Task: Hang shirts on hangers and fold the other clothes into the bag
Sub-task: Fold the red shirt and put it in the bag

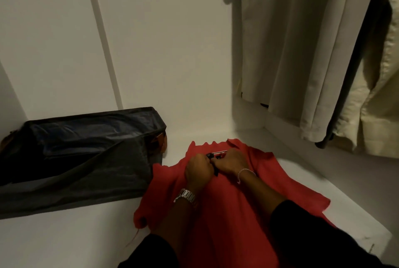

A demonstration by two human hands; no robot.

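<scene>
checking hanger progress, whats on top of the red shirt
Both hands, left and right, rest on the red shirt near its collar, gripping a dark hanger with a metal hook. Most of the hanger is hidden by the hands.

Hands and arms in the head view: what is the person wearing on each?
The left hand has a silver metal link watch on its wrist; the right hand has a thin pale beaded bracelet. Both forearms are bare, with black sleeves pushed up near the elbows. No gloves; rings cannot be made out.
</scene>
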